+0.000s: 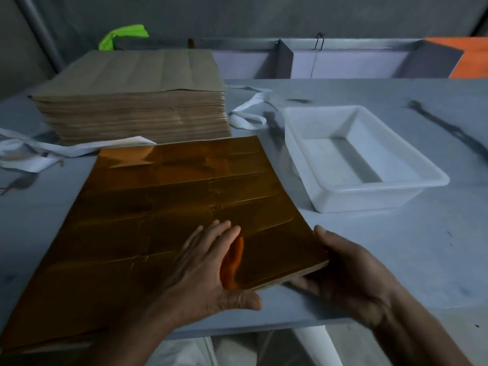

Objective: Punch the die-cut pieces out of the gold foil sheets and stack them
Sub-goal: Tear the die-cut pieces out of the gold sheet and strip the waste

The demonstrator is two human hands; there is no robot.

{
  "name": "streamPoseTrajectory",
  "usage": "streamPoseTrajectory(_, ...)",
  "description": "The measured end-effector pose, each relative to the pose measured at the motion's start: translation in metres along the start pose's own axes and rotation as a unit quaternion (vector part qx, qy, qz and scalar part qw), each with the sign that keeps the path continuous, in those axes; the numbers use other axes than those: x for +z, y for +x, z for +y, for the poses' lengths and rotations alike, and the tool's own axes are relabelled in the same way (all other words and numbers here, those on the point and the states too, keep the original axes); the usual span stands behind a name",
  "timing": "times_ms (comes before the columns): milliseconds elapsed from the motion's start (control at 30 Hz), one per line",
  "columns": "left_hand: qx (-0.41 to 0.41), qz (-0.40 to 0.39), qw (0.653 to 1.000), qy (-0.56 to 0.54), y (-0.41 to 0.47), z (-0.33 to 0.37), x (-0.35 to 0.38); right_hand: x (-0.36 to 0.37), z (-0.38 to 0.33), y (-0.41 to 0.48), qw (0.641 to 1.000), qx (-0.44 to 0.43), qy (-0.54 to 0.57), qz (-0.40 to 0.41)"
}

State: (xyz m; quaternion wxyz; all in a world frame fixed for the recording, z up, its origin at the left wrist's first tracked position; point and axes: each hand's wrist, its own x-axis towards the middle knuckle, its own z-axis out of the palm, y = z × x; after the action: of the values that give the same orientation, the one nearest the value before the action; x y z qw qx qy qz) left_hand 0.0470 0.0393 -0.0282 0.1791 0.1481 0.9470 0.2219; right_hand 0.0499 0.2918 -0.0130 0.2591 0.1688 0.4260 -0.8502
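Head view. A thin stack of gold foil sheets [163, 202] lies at the near edge of the grey table [396, 247], its scored outlines visible across the shiny top sheet and its near right corner raised slightly off the surface. The left hand [206, 265] rests flat on the near part of the stack, fingers straight and close together, thumb at the near edge; its grip is slack and closes on nothing. The right hand [348, 276] has a grip on the raised corner, fingers curled beneath it and thumb lying along the right edge. A white plastic tray [356, 200] stands just right of the sheets. Behind them sits a tall pile of brown card sheets [132, 112], with loose white paper strips [248, 114] beside it.
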Motion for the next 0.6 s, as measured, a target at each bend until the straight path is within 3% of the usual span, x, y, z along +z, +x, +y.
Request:
streamPoseTrajectory(167,0.011,0.019,0.998,0.054,0.003,-0.001,0.004,0.01,0.032,-0.003,0.997,-0.041,0.062,-0.019)
streamPoseTrajectory(333,0.002,0.026,0.996,0.08,0.005,0.005,0.003,0.012,0.035,0.004,0.998,-0.061,0.002,0.035)
streamPoseTrajectory(433,0.038,0.087,0.989,0.113,0.009,0.021,0.006,0.01,0.033,0.006,0.998,-0.05,0.002,0.047)
streamPoseTrajectory(600,0.122,0.108,0.986,0.017,0.034,0.045,0.002,0.016,0.021,0.005,0.996,-0.041,0.019,0.08)
